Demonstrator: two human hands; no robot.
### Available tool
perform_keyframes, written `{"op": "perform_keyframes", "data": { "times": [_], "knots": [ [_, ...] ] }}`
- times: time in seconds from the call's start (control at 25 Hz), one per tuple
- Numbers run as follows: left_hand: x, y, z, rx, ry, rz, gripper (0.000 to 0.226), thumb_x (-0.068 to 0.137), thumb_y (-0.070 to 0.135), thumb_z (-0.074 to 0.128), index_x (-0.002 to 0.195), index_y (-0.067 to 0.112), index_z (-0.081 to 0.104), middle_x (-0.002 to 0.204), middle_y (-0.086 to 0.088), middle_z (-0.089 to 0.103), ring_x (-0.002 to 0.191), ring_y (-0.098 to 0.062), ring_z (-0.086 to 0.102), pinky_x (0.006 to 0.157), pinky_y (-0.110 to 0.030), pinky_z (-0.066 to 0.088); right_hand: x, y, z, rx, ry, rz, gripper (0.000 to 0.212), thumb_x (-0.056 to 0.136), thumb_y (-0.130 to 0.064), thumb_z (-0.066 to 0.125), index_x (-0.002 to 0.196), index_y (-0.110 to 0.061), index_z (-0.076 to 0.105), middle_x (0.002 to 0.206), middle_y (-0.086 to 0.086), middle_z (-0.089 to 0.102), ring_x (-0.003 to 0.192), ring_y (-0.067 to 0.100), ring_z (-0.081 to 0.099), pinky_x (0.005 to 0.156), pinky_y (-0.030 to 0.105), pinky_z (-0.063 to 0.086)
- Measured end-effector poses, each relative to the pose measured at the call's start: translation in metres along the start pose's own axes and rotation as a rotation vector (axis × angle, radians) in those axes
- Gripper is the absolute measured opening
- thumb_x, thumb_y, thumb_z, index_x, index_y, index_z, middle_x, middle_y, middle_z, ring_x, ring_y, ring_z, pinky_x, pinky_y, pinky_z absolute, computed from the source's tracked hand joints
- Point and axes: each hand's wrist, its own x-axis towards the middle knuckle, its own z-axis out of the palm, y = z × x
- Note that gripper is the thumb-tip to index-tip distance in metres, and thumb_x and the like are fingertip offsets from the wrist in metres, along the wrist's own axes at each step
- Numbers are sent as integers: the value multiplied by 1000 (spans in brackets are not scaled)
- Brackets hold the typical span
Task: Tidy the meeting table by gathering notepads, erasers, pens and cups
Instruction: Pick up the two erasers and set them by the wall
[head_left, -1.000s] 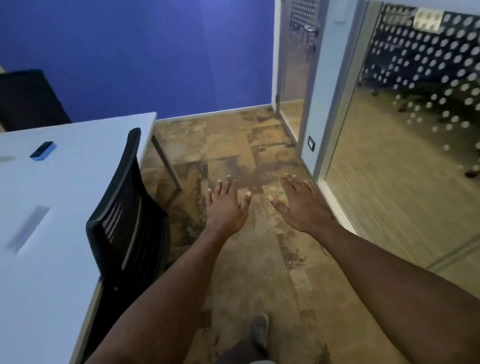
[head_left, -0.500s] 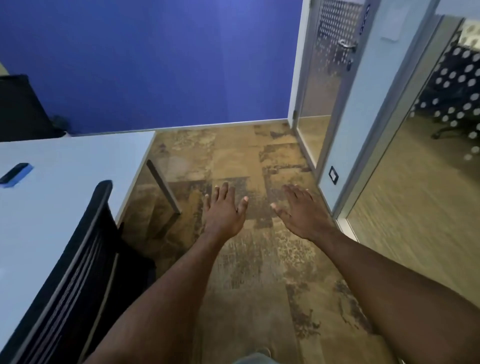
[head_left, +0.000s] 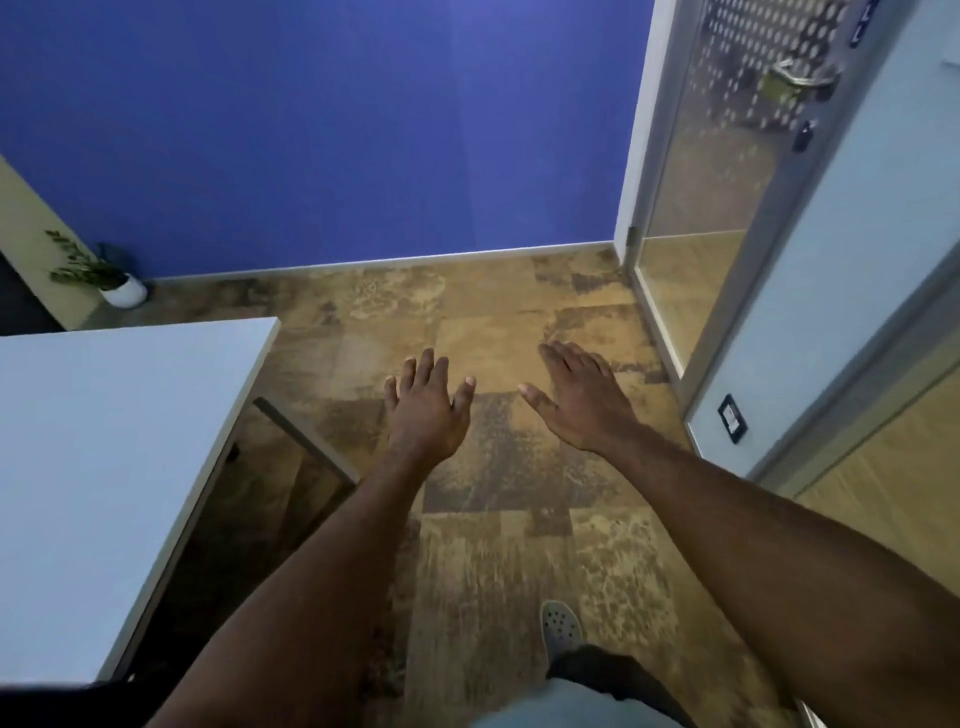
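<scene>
1. Left hand (head_left: 426, 410): spread flat, palm down, holding nothing; likely extended for balance while walking.
2. Right hand (head_left: 576, 400): just beside it, fingers wide, likewise empty.
3. Floor (head_left: 493, 519): beneath both hands; mottled brown, worn tiles.
4. Meeting table (head_left: 104, 467): left of left hand; smooth white rectangular top. No notepads, erasers, pens or cups visible.
5. Glass door (head_left: 727, 182): beyond right hand; dotted frosting, metal frame.

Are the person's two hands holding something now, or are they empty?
Empty. The left hand and the right hand are both spread flat, palms down, above the brown mottled floor, with nothing between the fingers.
</scene>
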Motion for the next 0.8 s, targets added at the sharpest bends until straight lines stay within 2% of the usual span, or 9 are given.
{"op": "perform_keyframes", "data": {
  "times": [0.16, 0.36, 0.56, 0.8],
  "knots": [
    [105, 0, -1, 22, 6, -94, 67, 98, 58, 19, 151, 18, 26, 163, -3, 12, 150, -23, 5, 119, -47, -2, 125, 27, 8, 1, -31, -77, 83, 87, -74, 10, 151, -22, 13, 161, 4, 15, 147, 25, 16, 117, 43, 13],
    [207, -32, -6, 9, 34, -228, 68, 98, 57, 19, 153, 17, 24, 163, -3, 13, 151, -22, 4, 119, -47, -3, 257, 16, 31, -2, -63, -208, 80, 87, -75, 11, 149, -24, 15, 160, 5, 18, 145, 26, 21, 116, 44, 18],
    [311, -98, 2, -25, 78, -337, 70, 98, 58, 18, 154, 15, 21, 163, -4, 15, 150, -21, 5, 119, -45, -5, 393, -5, 76, 19, -100, -299, 83, 85, -77, 8, 149, -25, 13, 161, 3, 16, 146, 25, 19, 116, 43, 17],
    [467, -199, -19, 10, 105, -393, 65, 100, 54, 22, 151, 15, 26, 162, -6, 17, 150, -24, 8, 118, -47, -3, 579, -56, 112, 34, -143, -363, 87, 81, -81, 7, 150, -28, 7, 162, 1, 9, 148, 23, 13, 116, 44, 17]
  ]
}}
